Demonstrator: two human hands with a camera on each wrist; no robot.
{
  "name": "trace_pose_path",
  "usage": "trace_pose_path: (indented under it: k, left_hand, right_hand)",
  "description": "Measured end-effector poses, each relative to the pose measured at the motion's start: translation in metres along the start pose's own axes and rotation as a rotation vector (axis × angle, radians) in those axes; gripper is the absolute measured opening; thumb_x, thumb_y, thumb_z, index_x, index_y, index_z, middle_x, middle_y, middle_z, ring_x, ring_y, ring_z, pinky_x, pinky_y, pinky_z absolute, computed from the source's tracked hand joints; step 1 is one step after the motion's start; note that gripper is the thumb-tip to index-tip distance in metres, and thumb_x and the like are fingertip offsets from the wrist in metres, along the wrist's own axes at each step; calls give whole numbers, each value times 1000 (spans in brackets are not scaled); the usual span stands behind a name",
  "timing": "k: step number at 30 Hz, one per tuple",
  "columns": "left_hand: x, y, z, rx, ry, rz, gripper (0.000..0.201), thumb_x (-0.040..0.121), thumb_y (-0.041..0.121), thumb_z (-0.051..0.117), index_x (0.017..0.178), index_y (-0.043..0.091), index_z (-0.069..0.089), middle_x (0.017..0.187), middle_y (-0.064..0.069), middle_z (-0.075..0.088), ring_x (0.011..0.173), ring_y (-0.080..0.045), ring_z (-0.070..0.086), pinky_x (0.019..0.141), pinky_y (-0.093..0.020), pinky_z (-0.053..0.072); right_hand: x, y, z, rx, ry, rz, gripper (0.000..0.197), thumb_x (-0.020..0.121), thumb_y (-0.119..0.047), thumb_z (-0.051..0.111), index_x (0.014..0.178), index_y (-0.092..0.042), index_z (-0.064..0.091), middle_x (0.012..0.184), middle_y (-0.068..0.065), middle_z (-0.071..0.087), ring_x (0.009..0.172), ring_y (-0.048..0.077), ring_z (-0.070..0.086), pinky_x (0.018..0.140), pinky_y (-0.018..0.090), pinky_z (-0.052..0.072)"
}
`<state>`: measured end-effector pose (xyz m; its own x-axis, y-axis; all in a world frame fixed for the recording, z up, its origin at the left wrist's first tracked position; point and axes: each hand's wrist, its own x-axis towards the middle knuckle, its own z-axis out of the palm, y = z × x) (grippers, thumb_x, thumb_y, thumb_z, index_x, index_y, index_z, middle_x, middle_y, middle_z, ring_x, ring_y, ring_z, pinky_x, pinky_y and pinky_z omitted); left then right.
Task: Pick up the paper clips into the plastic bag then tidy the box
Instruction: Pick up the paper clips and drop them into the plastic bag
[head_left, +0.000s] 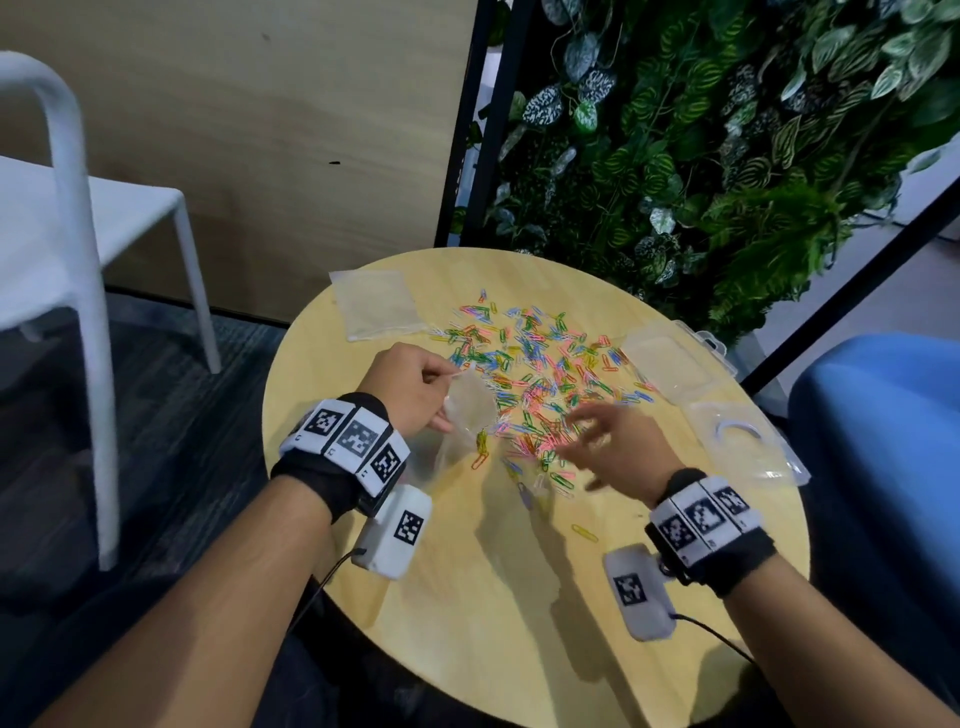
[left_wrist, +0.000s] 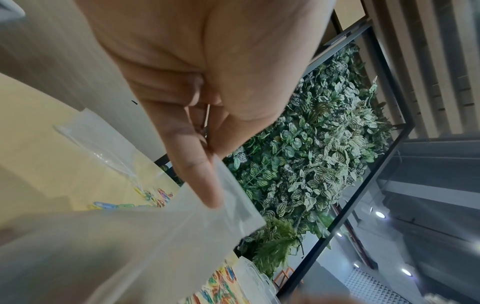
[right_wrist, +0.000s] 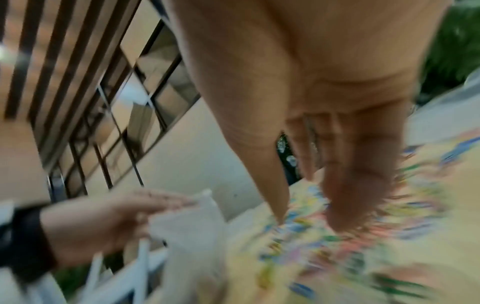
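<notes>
Several coloured paper clips (head_left: 540, 364) lie scattered over the middle of the round wooden table (head_left: 467, 597). My left hand (head_left: 444, 387) pinches the top edge of a small clear plastic bag (head_left: 470, 410) that hangs just left of the pile; the left wrist view shows thumb and finger on the bag (left_wrist: 155, 236). A few clips lie at its lower end; whether they are inside is unclear. My right hand (head_left: 597, 426), blurred, hovers with spread fingers over the near side of the pile. In the right wrist view its fingers (right_wrist: 350, 185) reach straight down at the clips (right_wrist: 324, 236). The clear plastic box (head_left: 670, 358) lies open at the right.
A flat stack of spare clear bags (head_left: 379, 304) lies at the table's far left. A second clear tray piece (head_left: 743, 441) lies at the right edge. One yellow clip (head_left: 584, 533) lies alone nearer me. White chair (head_left: 67, 234) left, plant wall (head_left: 727, 156) behind, blue seat (head_left: 883, 441) right.
</notes>
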<state>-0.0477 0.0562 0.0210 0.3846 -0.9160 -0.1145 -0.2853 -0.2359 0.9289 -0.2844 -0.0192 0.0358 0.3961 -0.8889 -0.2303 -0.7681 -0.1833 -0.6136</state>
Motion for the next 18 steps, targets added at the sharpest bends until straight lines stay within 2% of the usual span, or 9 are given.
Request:
trace_pose_path:
  k: [2,3,5,7,9,12,14,18]
  left_hand:
    - [0,0,-3,-10,3,-5,20,96,10,57,110,7,71,85,-8,71,61,-24,74,71,-41,62]
    - [-1,0,-4,-13,2,-4,20,96,10,57,110,7,71,90,-9,71,62,-25,74,71,-42,62]
    - [-4,0,-5,-12,6,0,20,95,10,57,109,7,71,93,-8,71,63,-26,74,71,-43,62]
    - [-7,-1,-7,-14,23,2,20,95,7,56,108,7,72,85,-6,70,64,-27,74,70,-44,62]
    - [-10,-3,-11,-18,41,1,20,95,5,56,106,6,73,77,-5,69,64,-28,74,70,-44,62]
    - [-10,-5,-15,-21,43,-9,20,94,4,55,105,7,72,72,-9,69,65,-29,74,72,-45,62]
    - [-9,-6,-16,-9,41,-13,21,94,4,54,106,8,72,69,-8,68,65,-28,74,73,-44,62]
    - [-5,-4,-14,-7,31,-6,21,94,4,54,106,9,71,69,-6,68,65,-28,74,73,-44,62]
  right_hand:
    - [-14,24,6,-252,-138,258,81,71,-38,82,135,-10,41,115,12,55,67,23,71,52,33,59]
    - [-20,31,13,-331,-194,324,92,67,-45,83,137,-9,35,122,12,48,73,26,71,58,37,60]
    - [-29,40,29,-434,-216,351,108,59,-60,81,139,-8,30,127,11,40,95,29,65,78,42,59]
    - [-30,39,44,-455,-170,321,116,56,-67,78,142,-9,26,132,11,38,113,29,55,93,39,51]
    - [-21,31,54,-362,-94,289,112,58,-65,78,142,-9,29,134,12,37,114,27,51,92,33,46]
    - [11,19,64,-356,-48,276,99,57,-68,77,128,-9,43,128,13,43,90,21,49,77,30,47]
    - [30,13,65,-387,-50,275,93,59,-69,75,125,-9,45,129,14,45,84,20,50,69,30,47]
    - [51,9,61,-417,-26,214,92,72,-62,70,144,-18,34,140,14,33,116,29,50,95,35,45]
